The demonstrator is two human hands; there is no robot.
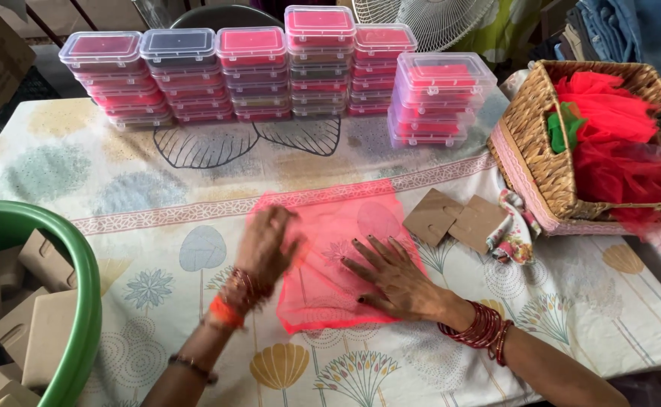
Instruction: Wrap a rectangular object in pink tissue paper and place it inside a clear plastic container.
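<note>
Lying flat on the counter point(157, 188), the thin pink net cloth point(330, 264) sits under both hands. The right hand point(391, 279) presses on it, fingers spread. The left hand point(266, 245) is blurry, so I cannot tell its shape. Two brown cards point(455, 218) lie just to the right.

Soft, even daylight fills the scene, bright without harsh glare. Shadows are faint: only a thin one lies under the right hand point(394, 275) on the net point(330, 256). The left hand point(266, 245) is smeared by motion blur, while the right is sharp. Beyond the hands, the box lids point(270, 45) carry mild sheen. Edges bow slightly from the wide lens.
</note>
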